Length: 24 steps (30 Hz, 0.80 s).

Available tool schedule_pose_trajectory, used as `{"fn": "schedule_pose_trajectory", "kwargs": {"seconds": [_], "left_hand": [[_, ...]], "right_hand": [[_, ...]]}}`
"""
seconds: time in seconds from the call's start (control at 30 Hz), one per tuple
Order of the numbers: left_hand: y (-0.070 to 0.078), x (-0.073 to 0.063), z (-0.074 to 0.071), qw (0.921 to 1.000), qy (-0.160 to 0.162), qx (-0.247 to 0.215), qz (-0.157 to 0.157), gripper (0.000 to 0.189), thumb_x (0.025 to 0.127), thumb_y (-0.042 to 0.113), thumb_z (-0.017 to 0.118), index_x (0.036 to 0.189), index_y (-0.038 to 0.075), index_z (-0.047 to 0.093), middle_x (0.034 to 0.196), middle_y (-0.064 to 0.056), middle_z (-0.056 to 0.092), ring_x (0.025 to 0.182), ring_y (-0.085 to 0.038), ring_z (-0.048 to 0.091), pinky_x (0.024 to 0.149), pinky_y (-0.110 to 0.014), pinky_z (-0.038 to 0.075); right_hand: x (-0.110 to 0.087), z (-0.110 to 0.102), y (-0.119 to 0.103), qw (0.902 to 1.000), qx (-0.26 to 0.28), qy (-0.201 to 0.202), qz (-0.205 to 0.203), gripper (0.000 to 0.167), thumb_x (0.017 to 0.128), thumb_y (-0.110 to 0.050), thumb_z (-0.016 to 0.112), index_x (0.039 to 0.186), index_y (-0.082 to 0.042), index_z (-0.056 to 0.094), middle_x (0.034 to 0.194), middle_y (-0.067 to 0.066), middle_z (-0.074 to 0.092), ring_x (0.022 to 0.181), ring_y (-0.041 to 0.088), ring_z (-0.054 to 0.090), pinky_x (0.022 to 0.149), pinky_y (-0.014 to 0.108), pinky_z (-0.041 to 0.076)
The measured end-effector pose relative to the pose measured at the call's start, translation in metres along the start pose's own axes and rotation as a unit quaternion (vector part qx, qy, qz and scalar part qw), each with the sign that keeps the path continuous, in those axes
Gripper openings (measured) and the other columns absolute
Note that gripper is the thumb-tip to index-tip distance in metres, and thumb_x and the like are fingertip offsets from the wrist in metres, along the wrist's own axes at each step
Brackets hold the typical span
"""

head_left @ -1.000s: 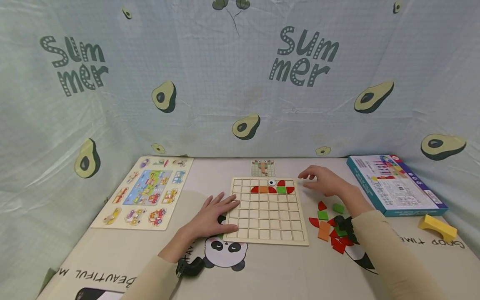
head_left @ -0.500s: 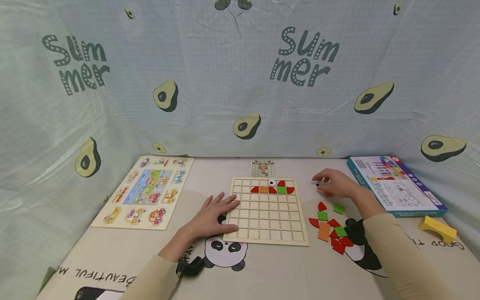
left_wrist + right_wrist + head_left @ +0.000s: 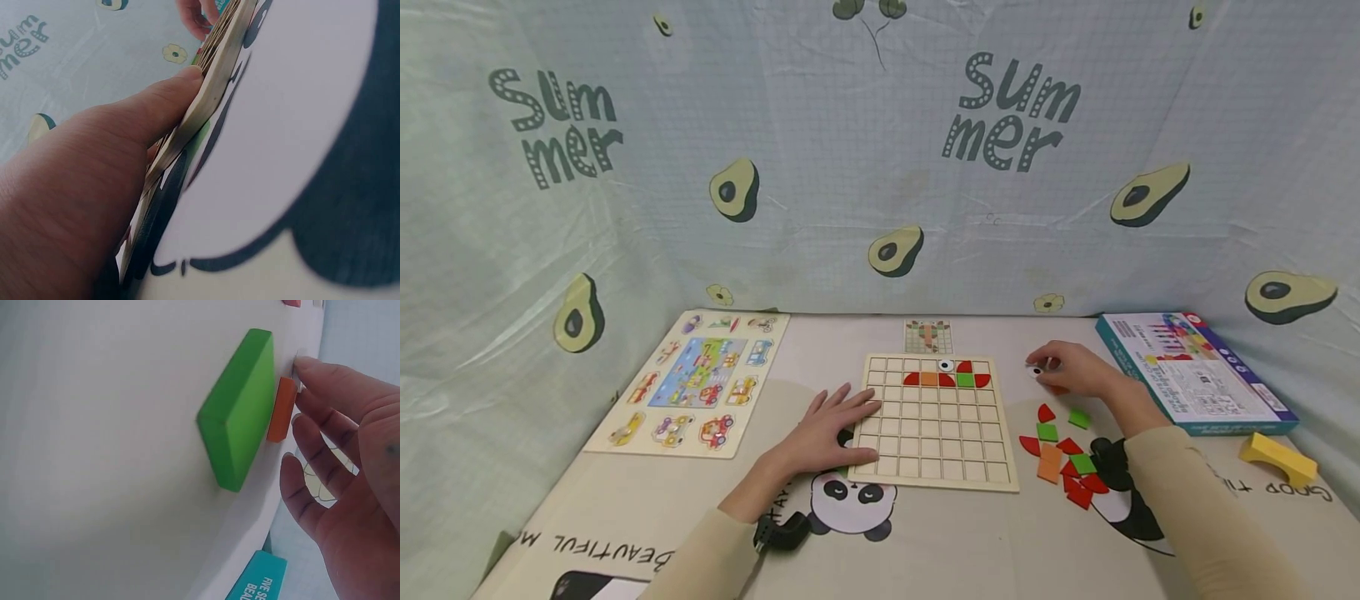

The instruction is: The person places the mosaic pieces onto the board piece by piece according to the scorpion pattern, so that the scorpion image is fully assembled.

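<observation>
My left hand (image 3: 831, 429) lies with spread fingers on the left edge of a wooden grid board (image 3: 936, 429); in the left wrist view its thumb (image 3: 162, 103) rests along the board's rim. Near the board's top sit red, orange and green pieces and a round white eye piece (image 3: 946, 366). To the right of the board, my right hand (image 3: 1071, 369) pinches a second white eye piece (image 3: 1035, 372) between thumb and finger, low at the table. An orange piece (image 3: 282, 410) lies just under this hand, and a green square (image 3: 240, 412) is closer to the wrist camera.
Loose red, green and orange pieces (image 3: 1049, 462) lie right of the board. A small pattern card (image 3: 928, 337) is behind it. A vehicle puzzle (image 3: 692, 383) lies left; a teal-edged box (image 3: 1195, 371) and a yellow arch block (image 3: 1277, 458) are at right.
My right hand has moved right, away from the board's upper corner, and now pinches the loose eye piece. My left hand has stayed on the board.
</observation>
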State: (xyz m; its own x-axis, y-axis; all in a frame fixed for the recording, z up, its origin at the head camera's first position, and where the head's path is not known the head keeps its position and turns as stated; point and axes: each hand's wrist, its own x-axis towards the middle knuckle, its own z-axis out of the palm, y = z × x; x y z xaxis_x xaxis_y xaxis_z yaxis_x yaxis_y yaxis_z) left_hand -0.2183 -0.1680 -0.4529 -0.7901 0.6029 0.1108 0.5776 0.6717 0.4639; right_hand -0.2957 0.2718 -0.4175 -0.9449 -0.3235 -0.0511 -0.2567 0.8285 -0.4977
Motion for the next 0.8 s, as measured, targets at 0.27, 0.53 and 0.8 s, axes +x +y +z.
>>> {"fn": "schedule_pose_trajectory", "kwargs": {"seconds": [0.27, 0.53, 0.8], "left_hand": [[0.000, 0.000, 0.000, 1.0000, 0.001, -0.002, 0.002, 0.077, 0.089, 0.053, 0.070, 0.153, 0.014, 0.048, 0.161, -0.006, 0.035, 0.151, -0.039, 0.014, 0.118, -0.062, 0.004], [-0.001, -0.001, 0.000, 0.9999, 0.001, -0.003, 0.012, 0.076, 0.090, 0.052, 0.070, 0.152, 0.015, 0.048, 0.161, -0.006, 0.036, 0.151, -0.041, 0.015, 0.118, -0.063, 0.004], [-0.001, -0.001, 0.000, 0.9999, 0.003, -0.001, 0.012, 0.076, 0.090, 0.053, 0.070, 0.153, 0.015, 0.048, 0.161, -0.006, 0.035, 0.151, -0.040, 0.014, 0.118, -0.063, 0.004]], "right_hand": [[0.002, 0.002, 0.001, 0.9999, 0.008, 0.001, 0.012, 0.029, 0.094, -0.009, 0.072, 0.120, 0.003, 0.066, 0.102, 0.011, 0.062, 0.092, 0.028, 0.055, 0.078, 0.034, 0.053], [0.003, 0.005, -0.002, 0.9999, 0.005, 0.000, 0.010, 0.031, 0.094, -0.015, 0.074, 0.119, 0.002, 0.066, 0.105, 0.011, 0.063, 0.093, 0.027, 0.056, 0.081, 0.036, 0.054], [0.009, 0.006, -0.016, 0.9999, 0.003, 0.005, -0.016, 0.029, 0.094, -0.018, 0.073, 0.117, -0.002, 0.067, 0.097, 0.006, 0.062, 0.087, 0.023, 0.055, 0.070, 0.032, 0.052]]}}
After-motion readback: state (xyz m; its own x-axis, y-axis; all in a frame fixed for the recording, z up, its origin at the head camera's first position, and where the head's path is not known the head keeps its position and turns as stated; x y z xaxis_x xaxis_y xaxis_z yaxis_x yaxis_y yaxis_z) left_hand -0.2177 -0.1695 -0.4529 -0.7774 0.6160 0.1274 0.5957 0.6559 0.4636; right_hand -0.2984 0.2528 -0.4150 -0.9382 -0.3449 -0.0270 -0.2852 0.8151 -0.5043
